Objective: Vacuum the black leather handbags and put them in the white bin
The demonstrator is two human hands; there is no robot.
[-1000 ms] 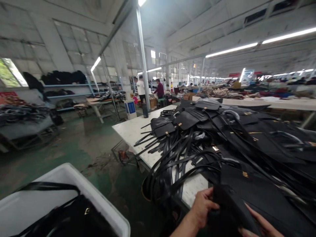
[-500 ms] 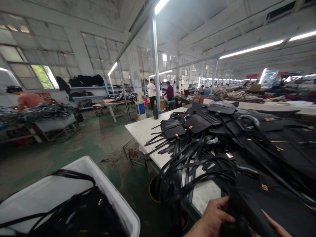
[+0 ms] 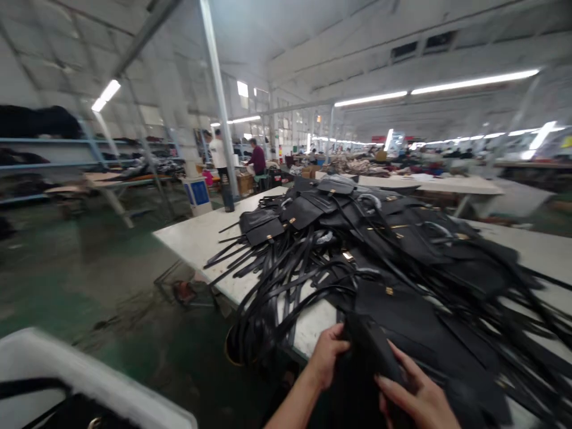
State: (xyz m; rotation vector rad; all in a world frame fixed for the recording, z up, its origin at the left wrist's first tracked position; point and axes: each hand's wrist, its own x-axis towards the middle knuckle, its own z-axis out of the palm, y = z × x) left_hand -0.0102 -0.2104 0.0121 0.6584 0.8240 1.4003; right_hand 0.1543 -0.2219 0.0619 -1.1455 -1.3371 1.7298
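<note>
At the near edge of the table, a black bag [image 3: 364,363] is held between both my hands. My left hand [image 3: 328,354] is closed on its left edge, thumb and fingers pinching it. My right hand [image 3: 413,387] grips the right side, its fingers curled round the edge. Just beyond lies a pile of black bags [image 3: 402,310] with gold clasps. Their long black straps [image 3: 272,298] trail over the table's left edge. The held bag's lower part runs out of view at the bottom.
The white table [image 3: 187,238] carries the pile. A white bin [image 3: 89,381] with black bags inside stands at lower left. A dark bottle [image 3: 227,196] stands at the table's far corner, near a metal post [image 3: 214,89]. Two people [image 3: 257,158] are in the background.
The view has swung to the right, so the bin and table shift left in the picture. My right hand now shows more fully, and both hands still hold the black bag.
</note>
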